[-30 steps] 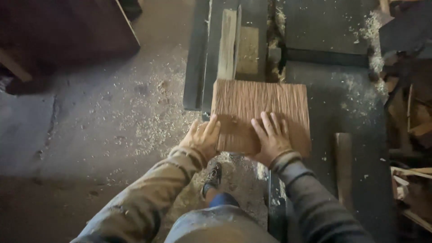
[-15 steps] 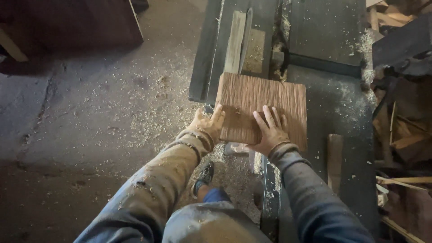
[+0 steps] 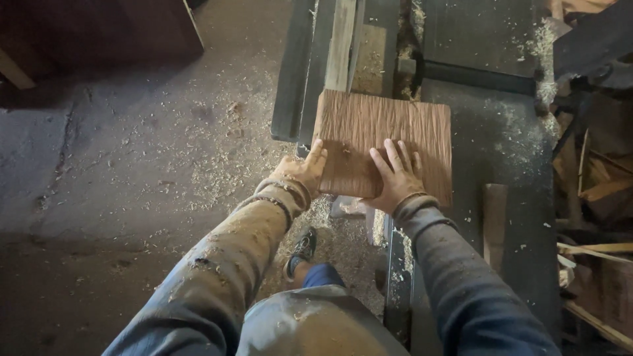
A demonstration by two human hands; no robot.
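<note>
A brown board (image 3: 386, 135) with a rough, ridged face is seen lying flat on the dark worktop (image 3: 501, 132), its near left corner overhanging the worktop's edge. All positions below are given from the board.

Left hand (image 3: 300, 173): set against the board's near left edge, fingers reaching up onto the face, thumb side along the rim. The fingers are held loosely together, not clenched; nothing is pinched.

Right hand (image 3: 394, 178): laid flat on the board's near middle, palm down, fingers spread and pointing away from the body. The board is pressed under the palm rather than gripped.

Beyond the far left corner of the board, a pale strip of wood (image 3: 341, 43) is seen running away along the worktop, touching or nearly touching the board's far edge; which cannot be told. To the right of the near right corner, a short wooden block (image 3: 494, 221) lies on the worktop, apart from the board. Sawdust (image 3: 217, 165) is scattered over the floor to the left. Below the near edge, a shoe (image 3: 302, 249) is seen on the floor. Offcuts of timber (image 3: 593, 191) are piled well to the right.
</note>
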